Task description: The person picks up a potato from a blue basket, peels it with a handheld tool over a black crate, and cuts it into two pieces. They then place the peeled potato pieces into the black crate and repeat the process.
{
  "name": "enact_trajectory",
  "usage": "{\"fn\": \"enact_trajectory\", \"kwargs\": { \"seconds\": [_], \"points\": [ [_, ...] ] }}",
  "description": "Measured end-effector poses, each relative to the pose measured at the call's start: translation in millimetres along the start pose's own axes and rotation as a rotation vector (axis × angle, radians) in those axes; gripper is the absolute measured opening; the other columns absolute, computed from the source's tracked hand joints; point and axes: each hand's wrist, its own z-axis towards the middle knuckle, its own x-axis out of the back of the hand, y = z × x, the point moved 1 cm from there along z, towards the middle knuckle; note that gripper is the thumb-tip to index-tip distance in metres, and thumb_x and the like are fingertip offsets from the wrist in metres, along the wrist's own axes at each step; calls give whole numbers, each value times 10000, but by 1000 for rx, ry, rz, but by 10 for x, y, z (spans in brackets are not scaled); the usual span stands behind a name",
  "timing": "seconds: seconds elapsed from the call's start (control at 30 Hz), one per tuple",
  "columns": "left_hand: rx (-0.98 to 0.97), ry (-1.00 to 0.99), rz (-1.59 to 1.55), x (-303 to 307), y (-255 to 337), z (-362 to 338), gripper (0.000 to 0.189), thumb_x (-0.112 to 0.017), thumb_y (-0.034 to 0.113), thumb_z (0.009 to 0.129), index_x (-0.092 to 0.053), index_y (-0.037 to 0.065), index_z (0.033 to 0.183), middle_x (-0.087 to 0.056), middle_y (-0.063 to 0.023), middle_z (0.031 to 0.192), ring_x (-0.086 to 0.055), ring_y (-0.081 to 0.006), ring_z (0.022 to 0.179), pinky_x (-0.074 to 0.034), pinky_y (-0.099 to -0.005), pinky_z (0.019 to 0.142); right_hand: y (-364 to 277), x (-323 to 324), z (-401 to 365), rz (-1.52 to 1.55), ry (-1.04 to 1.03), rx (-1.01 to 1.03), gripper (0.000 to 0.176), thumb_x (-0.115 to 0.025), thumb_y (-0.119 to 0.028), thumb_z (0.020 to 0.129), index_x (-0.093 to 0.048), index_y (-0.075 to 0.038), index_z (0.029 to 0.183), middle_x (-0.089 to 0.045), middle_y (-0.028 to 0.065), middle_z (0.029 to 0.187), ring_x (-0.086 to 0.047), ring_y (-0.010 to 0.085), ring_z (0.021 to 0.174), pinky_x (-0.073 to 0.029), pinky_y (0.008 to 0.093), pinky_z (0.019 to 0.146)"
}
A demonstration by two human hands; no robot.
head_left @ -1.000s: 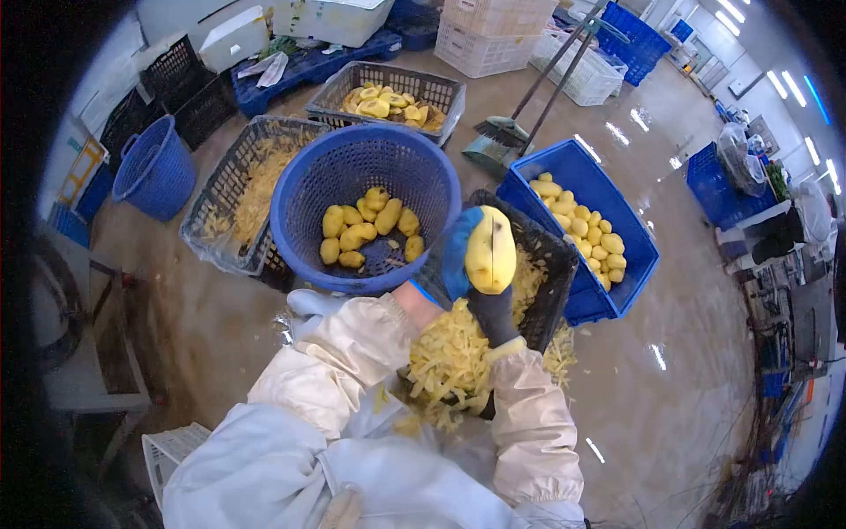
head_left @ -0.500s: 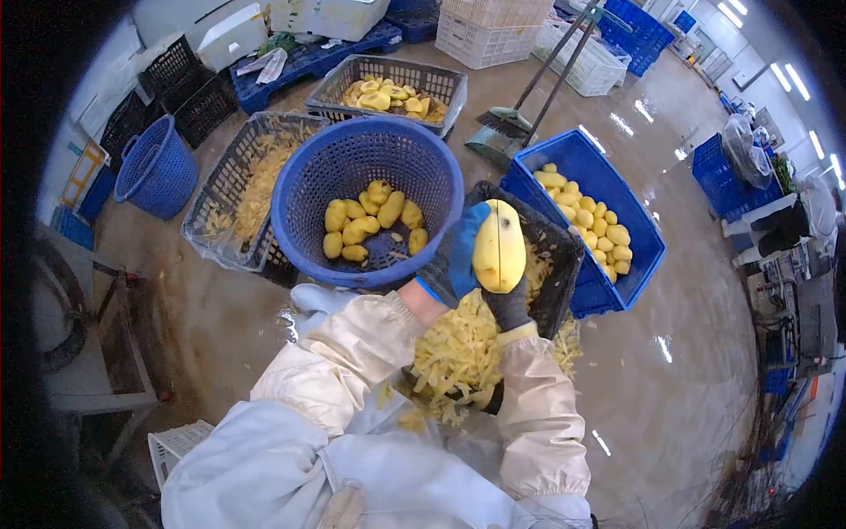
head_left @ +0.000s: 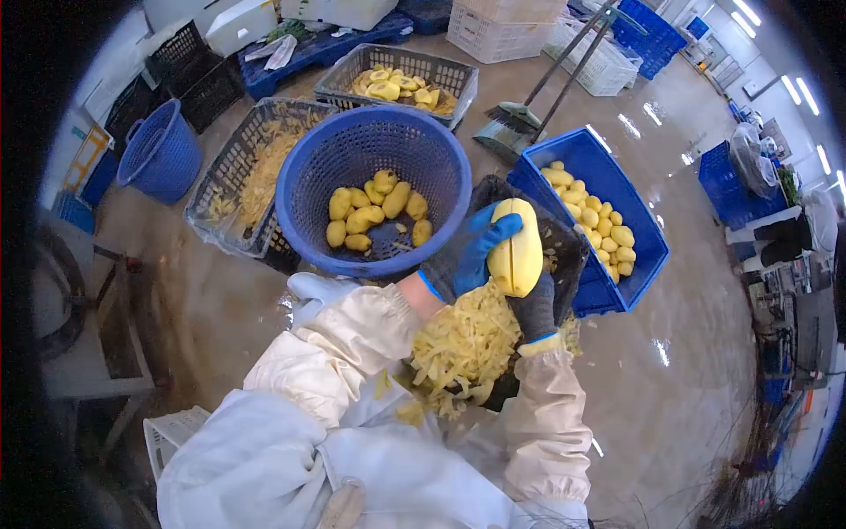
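A large, pale yellow peeled potato (head_left: 518,251) is held up in front of me, with a dark line running lengthwise along it. My left hand (head_left: 476,251), in a blue and dark grey glove, is closed around its left side. Close under its lower right side is my right hand (head_left: 535,309), in a dark grey glove. Its fingers are curled behind the potato, and whatever they grip is hidden. Below both hands lies a heap of peelings (head_left: 467,339). Behind them is a black crate (head_left: 568,256) with scraps inside.
A blue round basket (head_left: 374,132) with several potatoes stands to the left. To the right, a blue crate (head_left: 648,256) contains peeled potatoes. Farther back are a crate of peelings (head_left: 216,181), a crate of yellow pieces (head_left: 330,75) and a long-handled dustpan (head_left: 511,132).
The potato has turned and tilted in my hands, shifting slightly right. My left fingers now show over its upper left side. My right hand has moved a little right, away from the peelings.
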Motion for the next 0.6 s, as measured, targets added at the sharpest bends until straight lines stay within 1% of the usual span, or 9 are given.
{"fn": "enact_trajectory", "kwargs": {
  "seconds": [0.1, 0.23, 0.3, 0.33, 0.37, 0.43, 0.5, 0.57, 0.6],
  "points": [
    [108, -45, -83, -7, 50, -34, 266, -585, 215, 896, -525, 54, 1098, -590, -35, 977, -601, -138, 897, -513, -294, 804, -44, 54, -36, 99, -3, 30, 356, -694, -57, 712, -594, -37, 1053, -666, 102, 898, -654, 213, 810, -517, 321, 714],
    [144, -95, -213, 121, -72, 4, 292, -567, 202, 906, -515, 41, 1143, -613, -63, 1025, -623, -177, 934, -523, -331, 833, -14, 11, -65, 414, -198, -222, 319, -668, -9, 747, -568, -38, 1049, -620, 44, 908, -604, 137, 740, -498, 272, 586],
    [157, -105, -263, 126, -65, -6, 295, -565, 206, 909, -514, 40, 1147, -615, -69, 1035, -624, -184, 938, -523, -339, 840, -87, 56, -40, 579, -23, 75, 308, -641, -30, 793, -538, -52, 1082, -600, 18, 889, -577, 112, 649, -456, 243, 488],
    [159, -123, -286, 95, -28, -25, 300, -565, 210, 909, -515, 39, 1151, -616, -75, 1046, -623, -187, 946, -520, -344, 848, -183, 162, -45, 644, -208, -294, 305, -618, -91, 843, -507, -65, 1125, -576, 3, 871, -547, 72, 637, -422, 201, 467],
    [160, -142, -309, 79, -4, -32, 305, -566, 214, 910, -517, 38, 1155, -616, -82, 1057, -621, -190, 955, -517, -348, 856, -242, 218, -33, 642, -219, -287, 305, -618, -91, 843, -507, -65, 1125, -576, 3, 871, -547, 72, 637, -422, 201, 467],
    [146, -140, -303, 96, 8, -32, 320, -570, 224, 907, -521, 37, 1162, -617, -90, 1071, -620, -192, 962, -514, -346, 860, -286, 266, -38, 733, -250, -452, 270, -584, -152, 889, -499, -68, 1130, -559, -11, 854, -525, 61, 613, -402, 189, 455],
    [178, -202, -336, 116, 21, -24, 316, -570, 227, 906, -528, 37, 1156, -622, -95, 1067, -621, -192, 965, -513, -343, 857, -271, 305, -75, 723, -215, -331, 261, -534, -221, 931, -494, -65, 1138, -553, -15, 848, -523, 55, 620, -394, 182, 460],
    [211, -198, -398, 150, -26, 1, 309, -570, 215, 903, -528, 35, 1150, -623, -99, 1064, -621, -199, 963, -512, -348, 857, -286, 375, -56, 700, -398, -604, 349, -519, -270, 944, -463, -45, 1205, -564, 32, 964, -569, 116, 779, -476, 236, 608],
    [214, -222, -450, 147, -44, 19, 307, -573, 207, 899, -528, 34, 1149, -624, -102, 1063, -621, -203, 963, -510, -353, 861, -379, 190, 40, 852, -198, -479, 322, -571, -305, 900, -496, -64, 1101, -521, -6, 679, -450, 69, 451, -356, 227, 373]
  ]
}}
